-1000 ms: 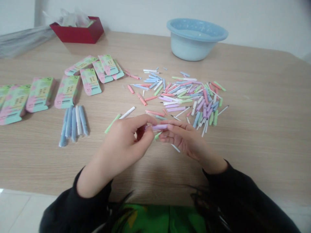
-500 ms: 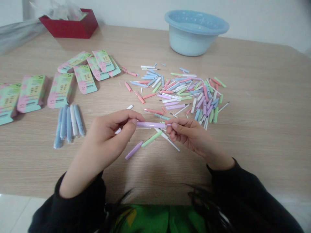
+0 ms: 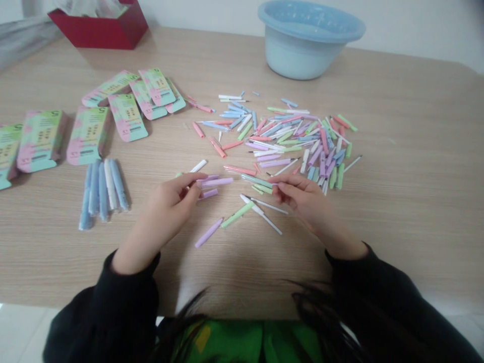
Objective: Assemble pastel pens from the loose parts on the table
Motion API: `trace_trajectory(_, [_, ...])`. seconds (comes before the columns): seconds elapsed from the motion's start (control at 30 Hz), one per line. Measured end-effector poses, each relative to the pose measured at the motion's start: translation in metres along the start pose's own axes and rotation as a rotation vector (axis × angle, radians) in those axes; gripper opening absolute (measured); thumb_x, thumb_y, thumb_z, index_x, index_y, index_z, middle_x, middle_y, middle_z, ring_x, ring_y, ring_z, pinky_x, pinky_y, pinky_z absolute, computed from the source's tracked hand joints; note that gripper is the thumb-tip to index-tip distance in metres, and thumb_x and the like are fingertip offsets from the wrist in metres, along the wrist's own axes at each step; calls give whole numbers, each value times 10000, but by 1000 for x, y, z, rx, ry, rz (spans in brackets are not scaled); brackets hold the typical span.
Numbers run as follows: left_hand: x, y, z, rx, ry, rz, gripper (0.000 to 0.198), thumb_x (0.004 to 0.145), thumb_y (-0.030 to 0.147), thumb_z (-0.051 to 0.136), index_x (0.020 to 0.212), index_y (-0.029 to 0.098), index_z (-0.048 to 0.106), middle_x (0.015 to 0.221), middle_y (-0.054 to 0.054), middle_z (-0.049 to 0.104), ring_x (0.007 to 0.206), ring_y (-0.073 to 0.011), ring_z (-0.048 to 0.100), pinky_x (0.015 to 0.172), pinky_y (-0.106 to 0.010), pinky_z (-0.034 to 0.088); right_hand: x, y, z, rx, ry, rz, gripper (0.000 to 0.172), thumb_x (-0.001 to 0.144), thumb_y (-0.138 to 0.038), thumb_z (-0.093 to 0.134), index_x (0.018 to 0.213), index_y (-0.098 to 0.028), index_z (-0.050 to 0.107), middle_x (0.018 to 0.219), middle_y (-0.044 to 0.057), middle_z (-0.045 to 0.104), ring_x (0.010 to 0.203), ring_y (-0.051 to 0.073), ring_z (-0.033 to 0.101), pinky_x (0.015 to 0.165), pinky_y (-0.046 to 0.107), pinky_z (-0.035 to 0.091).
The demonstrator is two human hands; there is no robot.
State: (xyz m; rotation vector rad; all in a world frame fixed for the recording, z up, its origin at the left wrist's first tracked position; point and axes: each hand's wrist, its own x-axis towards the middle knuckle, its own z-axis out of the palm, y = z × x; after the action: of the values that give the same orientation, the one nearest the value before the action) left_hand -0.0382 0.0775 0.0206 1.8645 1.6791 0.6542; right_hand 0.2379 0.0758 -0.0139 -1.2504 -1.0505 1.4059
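My left hand [image 3: 166, 209] pinches a purple pen barrel [image 3: 219, 182] between thumb and fingers, its free end pointing right. Other purple pen parts [image 3: 209, 193] show close to those fingertips; whether they are held or lie on the table I cannot tell. My right hand [image 3: 302, 199] is closed at the fingertips on a small purple pen part [image 3: 275, 185], mostly hidden. Just left of it lies a teal pen part [image 3: 257, 180]. Below, between the hands, are a green pen part [image 3: 237, 215], a purple one [image 3: 208, 233] and white sticks [image 3: 266, 217].
A heap of coloured pen parts [image 3: 298, 136] spreads beyond my right hand. Several wrapped blue and white pens [image 3: 104, 189] lie at left, below printed cartons [image 3: 88, 133]. A blue basin [image 3: 306, 50] and a red box [image 3: 102, 30] stand at the back.
My hands have moved apart; the purple barrel stays in my left hand, and a small purple part has come away from its right end in my right hand. The view has tilted slightly down.
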Motion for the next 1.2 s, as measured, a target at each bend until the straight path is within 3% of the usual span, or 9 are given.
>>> trace_trajectory(0.2, [-9,-7,5,336,28,16,374,964,373,510,1164,148,732,651,-20,641,589,-195,593,548,-281,358,-1,-4,-3,-131,28,-38,113,758,-253,746,849,-194,776,730,20,740,641,144,652,671,319,555])
trace_trajectory(0.4, [-6,-10,17,519,-41,83,305,985,369,503,976,159,723,954,-121,716,807,-277,689,655,-342,457,-5,-8,0,-270,-5,-112,112,818,-242,677,866,-187,763,751,31,754,636,142,648,642,302,546])
trace_trajectory(0.53, [-1,-4,18,621,3,65,348,990,375,498,1148,130,688,1038,-164,693,914,-340,698,729,-396,501,-6,-5,0,-351,-17,-170,126,841,-246,649,876,-187,755,756,32,749,611,134,630,610,291,527])
trace_trajectory(0.63, [3,6,15,597,96,97,400,984,348,515,1277,105,636,1123,-186,671,997,-361,685,780,-414,507,-6,-4,0,-372,-16,-182,139,842,-263,645,896,-186,747,761,35,749,606,136,625,588,287,512])
trace_trajectory(0.77, [19,22,19,483,-38,256,303,1001,308,499,1136,185,741,1048,-108,679,862,-266,687,759,-364,502,-8,-4,1,-386,-23,-192,153,834,-278,647,910,-179,736,768,45,754,593,140,616,568,287,491])
trace_trajectory(0.83, [33,26,26,450,-91,349,292,987,277,522,1143,208,760,1090,-99,680,918,-249,690,795,-340,507,-9,-4,1,-397,-27,-197,150,833,-269,645,909,-179,738,767,47,758,581,138,605,561,286,478])
trace_trajectory(1.0, [61,21,45,521,-146,403,250,941,237,570,1042,188,793,1082,-123,711,963,-288,685,845,-377,498,-11,-5,1,-464,-37,-213,158,853,-232,607,921,-177,739,791,48,769,587,141,612,567,287,462])
trace_trajectory(1.2, [64,19,48,465,-134,481,233,960,182,518,988,163,748,1080,-130,701,1067,-304,651,940,-422,457,-11,-3,0,-507,-33,-236,193,897,-203,578,1013,-173,730,837,54,772,661,158,664,626,302,509])
